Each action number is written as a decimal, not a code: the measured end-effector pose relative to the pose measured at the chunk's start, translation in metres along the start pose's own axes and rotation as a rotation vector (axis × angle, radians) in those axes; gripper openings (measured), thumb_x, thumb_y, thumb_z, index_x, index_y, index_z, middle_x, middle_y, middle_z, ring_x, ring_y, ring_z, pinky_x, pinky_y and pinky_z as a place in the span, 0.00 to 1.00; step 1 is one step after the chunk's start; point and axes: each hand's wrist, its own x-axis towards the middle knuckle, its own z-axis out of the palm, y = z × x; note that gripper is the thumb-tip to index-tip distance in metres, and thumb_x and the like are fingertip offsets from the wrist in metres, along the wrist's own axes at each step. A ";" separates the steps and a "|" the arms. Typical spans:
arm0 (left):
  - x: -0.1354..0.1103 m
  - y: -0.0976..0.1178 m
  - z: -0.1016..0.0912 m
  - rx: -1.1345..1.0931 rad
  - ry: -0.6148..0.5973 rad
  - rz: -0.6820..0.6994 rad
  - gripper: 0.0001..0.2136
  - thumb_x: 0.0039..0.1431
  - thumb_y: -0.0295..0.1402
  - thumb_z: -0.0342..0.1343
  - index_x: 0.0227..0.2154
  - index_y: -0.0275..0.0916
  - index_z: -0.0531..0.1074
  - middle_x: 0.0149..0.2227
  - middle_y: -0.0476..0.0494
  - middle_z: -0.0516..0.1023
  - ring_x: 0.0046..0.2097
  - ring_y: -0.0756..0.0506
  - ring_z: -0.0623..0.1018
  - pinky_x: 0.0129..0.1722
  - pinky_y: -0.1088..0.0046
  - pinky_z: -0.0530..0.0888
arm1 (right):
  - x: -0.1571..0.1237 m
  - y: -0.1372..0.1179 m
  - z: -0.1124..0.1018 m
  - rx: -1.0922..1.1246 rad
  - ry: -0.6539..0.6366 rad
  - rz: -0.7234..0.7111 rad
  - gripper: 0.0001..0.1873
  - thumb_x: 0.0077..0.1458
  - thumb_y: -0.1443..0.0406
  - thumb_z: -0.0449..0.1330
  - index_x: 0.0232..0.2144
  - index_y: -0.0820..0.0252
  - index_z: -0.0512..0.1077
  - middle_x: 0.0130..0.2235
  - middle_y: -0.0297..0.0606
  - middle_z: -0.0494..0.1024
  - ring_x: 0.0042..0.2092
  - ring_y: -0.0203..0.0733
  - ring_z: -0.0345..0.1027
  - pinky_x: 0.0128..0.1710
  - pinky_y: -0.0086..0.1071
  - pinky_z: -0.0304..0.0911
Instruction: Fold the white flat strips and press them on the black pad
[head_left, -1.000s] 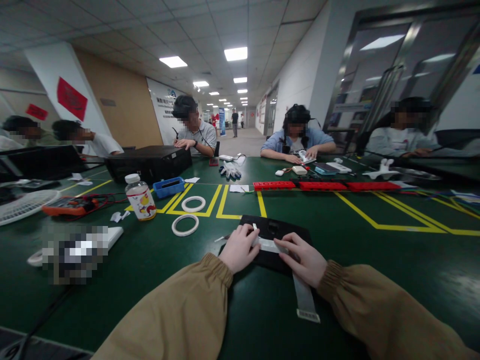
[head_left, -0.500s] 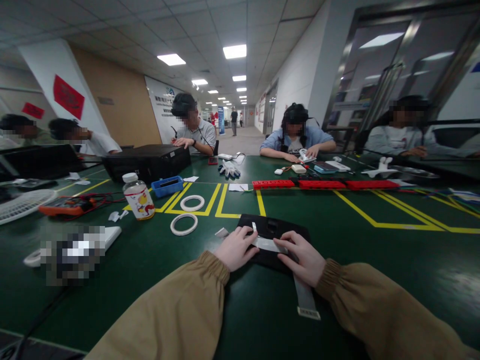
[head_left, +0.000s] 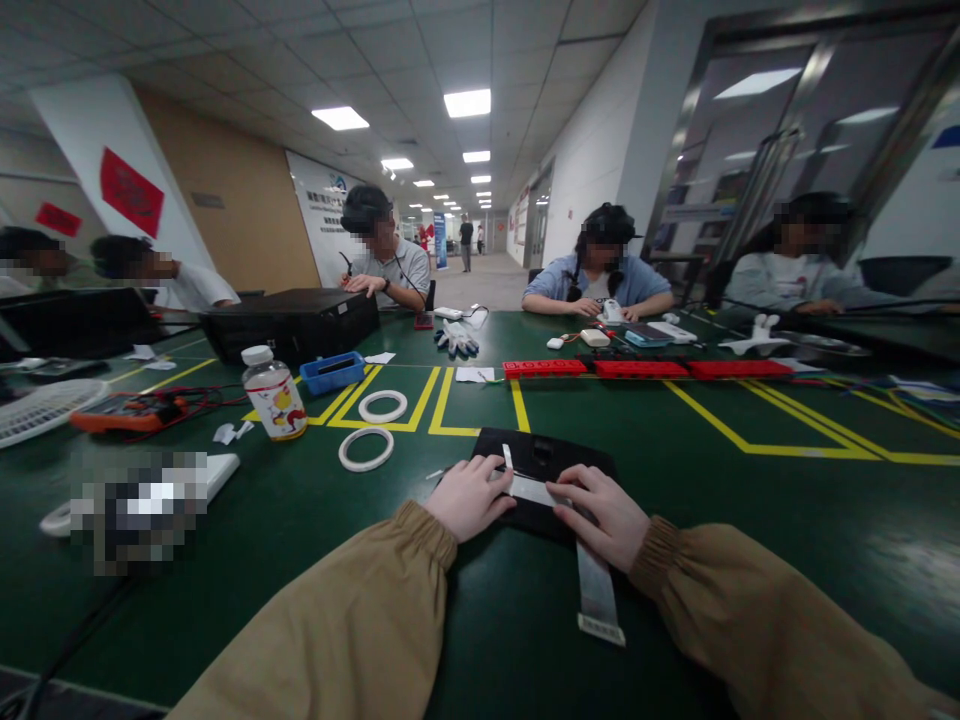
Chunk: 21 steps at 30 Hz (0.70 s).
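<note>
A flat grey ribbon cable [head_left: 598, 590] lies folded across a black plastic panel [head_left: 577, 447] on the green table. Its loose end, with a pale connector strip, hangs off the panel's near side toward me. My left hand [head_left: 471, 498] grips the cable's left part, thumb and fingers on either side of it. With bent fingers, my right hand [head_left: 606, 512] holds the cable near its fold, hiding part of it. A short white tape piece [head_left: 508, 456] sticks up beside my left fingertips.
Two white tape rolls [head_left: 366, 450] lie left of the panel. Farther left are a pill bottle [head_left: 274, 395], a blue tray [head_left: 332, 372] and an orange multimeter [head_left: 127, 410]. Red strips [head_left: 544, 369] line the table's middle. Several people work across the table.
The ribbon cable's loose end has swung slightly left. Both hands keep nearly the same place on the panel. A person opposite has shifted their hands.
</note>
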 end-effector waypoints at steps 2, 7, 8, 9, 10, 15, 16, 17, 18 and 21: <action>0.000 -0.001 -0.001 0.028 -0.021 0.018 0.15 0.61 0.39 0.47 0.49 0.41 0.65 0.49 0.39 0.66 0.46 0.40 0.69 0.42 0.63 0.69 | 0.000 -0.001 -0.003 0.018 0.027 -0.007 0.16 0.60 0.61 0.47 0.40 0.61 0.72 0.38 0.45 0.68 0.39 0.44 0.61 0.38 0.39 0.61; 0.002 0.000 -0.005 0.056 -0.046 0.049 0.13 0.62 0.38 0.47 0.46 0.40 0.67 0.46 0.41 0.68 0.46 0.42 0.69 0.41 0.65 0.69 | -0.001 -0.004 -0.007 0.053 -0.009 -0.012 0.19 0.62 0.62 0.43 0.31 0.62 0.72 0.32 0.43 0.69 0.35 0.41 0.62 0.35 0.36 0.62; 0.002 0.001 -0.005 0.047 -0.045 0.055 0.12 0.62 0.37 0.47 0.45 0.39 0.67 0.46 0.41 0.68 0.46 0.42 0.69 0.42 0.65 0.69 | -0.002 -0.004 -0.007 0.049 -0.026 -0.016 0.19 0.62 0.61 0.43 0.31 0.62 0.72 0.31 0.43 0.70 0.34 0.41 0.62 0.34 0.36 0.62; 0.002 0.001 -0.005 0.032 -0.043 0.061 0.11 0.62 0.36 0.47 0.44 0.39 0.68 0.46 0.42 0.69 0.45 0.42 0.69 0.42 0.65 0.69 | -0.002 -0.005 -0.007 0.044 -0.039 -0.015 0.20 0.62 0.61 0.43 0.31 0.61 0.72 0.31 0.42 0.70 0.34 0.41 0.62 0.34 0.36 0.62; 0.002 0.002 -0.006 0.013 -0.043 0.066 0.11 0.62 0.36 0.47 0.43 0.39 0.68 0.46 0.42 0.69 0.46 0.42 0.69 0.42 0.66 0.68 | -0.002 -0.005 -0.007 0.039 -0.046 -0.008 0.20 0.62 0.61 0.43 0.31 0.61 0.72 0.30 0.42 0.71 0.33 0.41 0.63 0.34 0.35 0.62; 0.001 0.003 -0.007 -0.041 -0.055 0.079 0.12 0.62 0.33 0.46 0.45 0.39 0.68 0.49 0.43 0.69 0.48 0.43 0.69 0.45 0.66 0.67 | -0.002 -0.006 -0.009 0.079 -0.019 0.025 0.19 0.61 0.60 0.44 0.33 0.60 0.72 0.32 0.43 0.72 0.34 0.40 0.65 0.35 0.35 0.63; 0.001 0.003 -0.007 -0.046 -0.056 0.082 0.12 0.62 0.33 0.46 0.45 0.39 0.68 0.49 0.43 0.69 0.49 0.43 0.69 0.46 0.66 0.67 | -0.003 -0.005 -0.010 0.096 -0.008 0.025 0.18 0.61 0.60 0.44 0.34 0.61 0.72 0.33 0.43 0.72 0.35 0.40 0.65 0.35 0.35 0.63; 0.000 0.002 -0.007 -0.054 -0.056 0.088 0.12 0.62 0.33 0.46 0.45 0.40 0.69 0.49 0.43 0.70 0.49 0.43 0.69 0.46 0.66 0.67 | -0.003 -0.005 -0.010 0.112 0.002 0.026 0.18 0.61 0.60 0.44 0.34 0.61 0.72 0.33 0.43 0.72 0.35 0.40 0.66 0.36 0.34 0.64; 0.000 0.001 -0.008 -0.064 -0.055 0.100 0.12 0.62 0.33 0.46 0.45 0.40 0.69 0.49 0.43 0.70 0.48 0.44 0.69 0.46 0.66 0.67 | -0.003 -0.005 -0.010 0.127 0.008 0.029 0.18 0.61 0.60 0.44 0.35 0.61 0.72 0.34 0.43 0.72 0.35 0.40 0.66 0.36 0.34 0.64; -0.002 -0.003 -0.009 -0.091 -0.055 0.155 0.12 0.62 0.33 0.46 0.45 0.41 0.70 0.47 0.44 0.71 0.47 0.45 0.70 0.45 0.67 0.67 | -0.004 -0.006 -0.011 0.164 0.004 0.027 0.18 0.61 0.60 0.44 0.35 0.61 0.72 0.33 0.43 0.72 0.34 0.39 0.66 0.33 0.33 0.64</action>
